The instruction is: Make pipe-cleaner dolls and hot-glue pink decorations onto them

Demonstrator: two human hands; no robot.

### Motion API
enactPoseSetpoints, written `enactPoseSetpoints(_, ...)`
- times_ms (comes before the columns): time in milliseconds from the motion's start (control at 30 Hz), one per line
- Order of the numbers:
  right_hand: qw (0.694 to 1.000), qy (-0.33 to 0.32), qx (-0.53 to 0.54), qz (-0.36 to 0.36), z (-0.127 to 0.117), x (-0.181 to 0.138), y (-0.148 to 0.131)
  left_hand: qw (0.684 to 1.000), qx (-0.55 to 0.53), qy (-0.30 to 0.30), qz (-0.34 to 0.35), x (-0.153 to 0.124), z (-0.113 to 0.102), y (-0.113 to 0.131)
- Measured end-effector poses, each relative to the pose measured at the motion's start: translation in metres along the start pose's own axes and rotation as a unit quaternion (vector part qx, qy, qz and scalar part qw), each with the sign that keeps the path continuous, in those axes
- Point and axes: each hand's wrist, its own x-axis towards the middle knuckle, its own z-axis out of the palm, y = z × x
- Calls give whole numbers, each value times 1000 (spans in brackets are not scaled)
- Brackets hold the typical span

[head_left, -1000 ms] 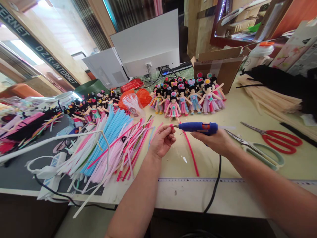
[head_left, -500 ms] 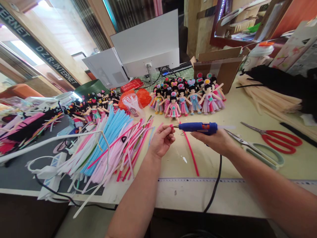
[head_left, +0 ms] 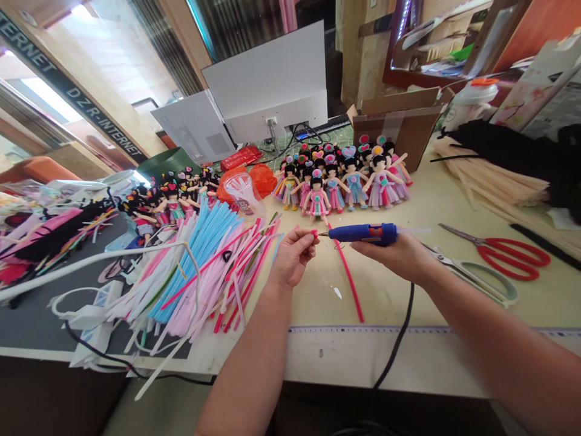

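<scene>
My right hand (head_left: 399, 253) is wrapped round a blue glue gun (head_left: 358, 234), with a clear glue stick (head_left: 413, 230) poking out of its back. Its metal nozzle points left, close to my left fingertips. Between thumb and finger, my left hand (head_left: 295, 251) pinches a small pink-red piece (head_left: 315, 233), mostly hidden by the fingers; it looks like coiled pipe cleaner. Whether the nozzle touches it I cannot tell. Below the gun a long red pipe cleaner (head_left: 350, 278) lies on the table. Several pipe-cleaner dolls (head_left: 316, 197) stand behind my hands.
A heap of pipe cleaners (head_left: 195, 272) lies left, beside a white power strip (head_left: 97, 321). Grey-handled scissors (head_left: 485, 278) and red-handled scissors (head_left: 512, 257) lie right. A cardboard box (head_left: 399, 127) and a monitor (head_left: 272, 85) stand behind. The gun's black cord (head_left: 394, 345) hangs over the table edge.
The glue gun's nozzle has drawn back slightly to the right from the pink-red piece. My left hand has shifted a little left, still pinching it.
</scene>
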Motion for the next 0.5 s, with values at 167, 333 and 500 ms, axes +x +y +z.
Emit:
enactPoseSetpoints(167, 999, -9, -49, -9, -10, 9, 20, 1000, -15, 12, -9, 0, 1, 1)
enactPoseSetpoints(333, 992, 19, -128, 10, -13, 23, 40, 998, -41, 22, -30, 0, 1, 1)
enactPoseSetpoints(500, 979, -58, -196, 16, -21, 27, 45, 997, -60, 13, -42, 1, 0, 1)
